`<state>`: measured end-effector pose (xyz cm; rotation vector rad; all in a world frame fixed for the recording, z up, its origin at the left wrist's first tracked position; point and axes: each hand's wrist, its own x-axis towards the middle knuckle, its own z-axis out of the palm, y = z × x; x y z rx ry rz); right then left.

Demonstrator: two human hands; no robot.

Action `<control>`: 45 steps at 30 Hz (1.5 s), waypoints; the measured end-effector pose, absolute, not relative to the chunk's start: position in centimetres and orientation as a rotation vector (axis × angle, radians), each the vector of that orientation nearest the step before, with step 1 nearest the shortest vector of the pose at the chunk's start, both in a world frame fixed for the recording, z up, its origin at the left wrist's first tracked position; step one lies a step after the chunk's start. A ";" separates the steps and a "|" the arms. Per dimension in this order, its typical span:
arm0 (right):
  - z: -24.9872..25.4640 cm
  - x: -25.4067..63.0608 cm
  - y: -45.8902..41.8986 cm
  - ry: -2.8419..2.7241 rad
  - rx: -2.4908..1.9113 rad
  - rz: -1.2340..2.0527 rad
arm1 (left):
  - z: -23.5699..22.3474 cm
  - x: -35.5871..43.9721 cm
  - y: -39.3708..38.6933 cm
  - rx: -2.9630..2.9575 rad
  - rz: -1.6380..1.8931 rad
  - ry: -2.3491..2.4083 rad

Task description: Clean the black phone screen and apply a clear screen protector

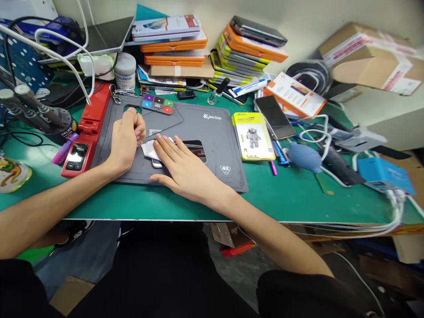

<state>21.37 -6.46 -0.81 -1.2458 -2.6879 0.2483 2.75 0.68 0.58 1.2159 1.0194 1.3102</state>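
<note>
A phone (pixel 198 149) with a dark, glossy face lies on the grey work mat (pixel 225 132). My right hand (pixel 182 165) is spread flat over it, fingers stretched out, pressing on a white wipe (pixel 150 150) that pokes out to the left of the fingertips. The hand hides much of the phone. To the left, my left hand (pixel 126 139) is raised over the mat with its fingers curled in; whatever they hold, if anything, is hidden. A small block of coloured squares (pixel 157 104) lies just beyond it.
A red device with a display (pixel 78 157) borders the mat's left side. To the right are a yellow battery pack (pixel 253 137), another phone (pixel 274 115) and a blue air blower (pixel 304 157). Stacked boxes (pixel 175 46) line the wall. Cables (pixel 394 212) hang over the front right edge.
</note>
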 end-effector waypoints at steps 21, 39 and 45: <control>-2.7 30.8 -10.8 -2.634 -1.388 0.180 | 0.3 3.0 0.6 1.168 1.301 1.022; -1.7 32.7 -9.9 -2.727 -1.084 -0.127 | 0.7 2.4 0.1 1.302 1.342 1.028; -0.4 36.6 -4.2 -2.741 -0.755 -0.179 | 1.1 2.2 -0.6 1.363 1.351 1.125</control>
